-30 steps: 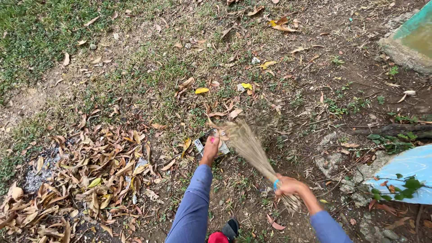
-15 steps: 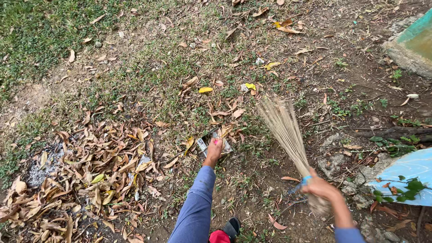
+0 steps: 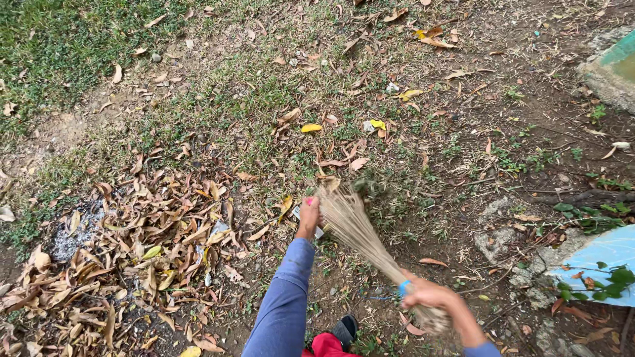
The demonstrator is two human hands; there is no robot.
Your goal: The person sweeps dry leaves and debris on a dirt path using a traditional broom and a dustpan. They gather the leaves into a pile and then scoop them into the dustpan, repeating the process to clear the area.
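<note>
Just left hand (image 3: 308, 213) on white wrapper (image 3: 319, 231)

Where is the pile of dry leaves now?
In the head view, the pile of dry leaves lies on the ground at the lower left, left of the left hand and the broom, below the green grass.

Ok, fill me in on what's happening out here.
A person in blue sleeves is sweeping a patchy grass-and-dirt yard. The right hand grips the bound end of a tan stick broom, whose bristles fan out over the ground. The left hand reaches down toward a small pale scrap of litter beside the bristles. A big pile of dry brown leaves lies to the left, with scattered leaves farther out.
</note>
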